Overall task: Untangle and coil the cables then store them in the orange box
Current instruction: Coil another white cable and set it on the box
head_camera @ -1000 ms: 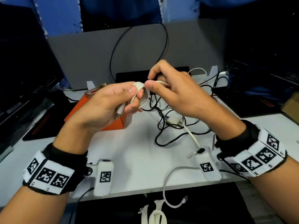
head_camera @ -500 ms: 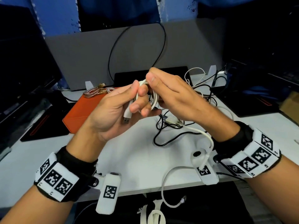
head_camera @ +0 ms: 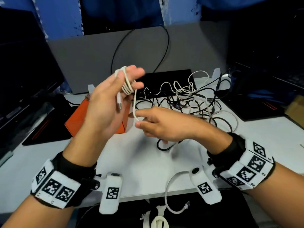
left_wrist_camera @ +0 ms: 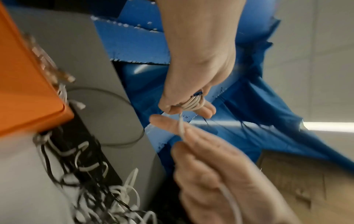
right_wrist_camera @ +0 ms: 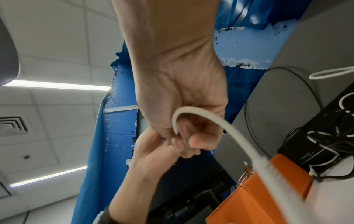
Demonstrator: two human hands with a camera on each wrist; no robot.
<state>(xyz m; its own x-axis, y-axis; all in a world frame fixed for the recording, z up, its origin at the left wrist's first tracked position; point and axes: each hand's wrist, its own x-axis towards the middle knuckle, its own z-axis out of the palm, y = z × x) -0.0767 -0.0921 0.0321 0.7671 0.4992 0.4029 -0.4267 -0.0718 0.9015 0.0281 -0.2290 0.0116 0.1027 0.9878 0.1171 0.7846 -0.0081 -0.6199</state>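
My left hand [head_camera: 113, 96] is raised, palm towards me, with a white cable [head_camera: 127, 84] wound in several loops round its fingers; the USB plug [head_camera: 119, 105] hangs down the palm. The same coil [left_wrist_camera: 191, 104] shows on curled fingers in the left wrist view. Below it, my right hand [head_camera: 139, 120] pinches the free strand [head_camera: 134, 104] between thumb and forefinger; the strand [right_wrist_camera: 210, 121] arcs over that hand in the right wrist view. The orange box [head_camera: 77, 120] lies behind my left hand on the white table [head_camera: 144, 162]. A tangle of black and white cables [head_camera: 189, 99] lies behind my right hand.
A grey partition [head_camera: 92, 60] stands at the table's back edge, with a black cable looped against it. A black pad [head_camera: 164, 76] lies under the tangle. Dark monitors [head_camera: 24, 63] flank both sides. A short white cable [head_camera: 171, 195] hangs over the front edge.
My hands were together at the coil; now the left hand has risen with the coil and the right has dropped lower along the strand. More of the tangle shows.
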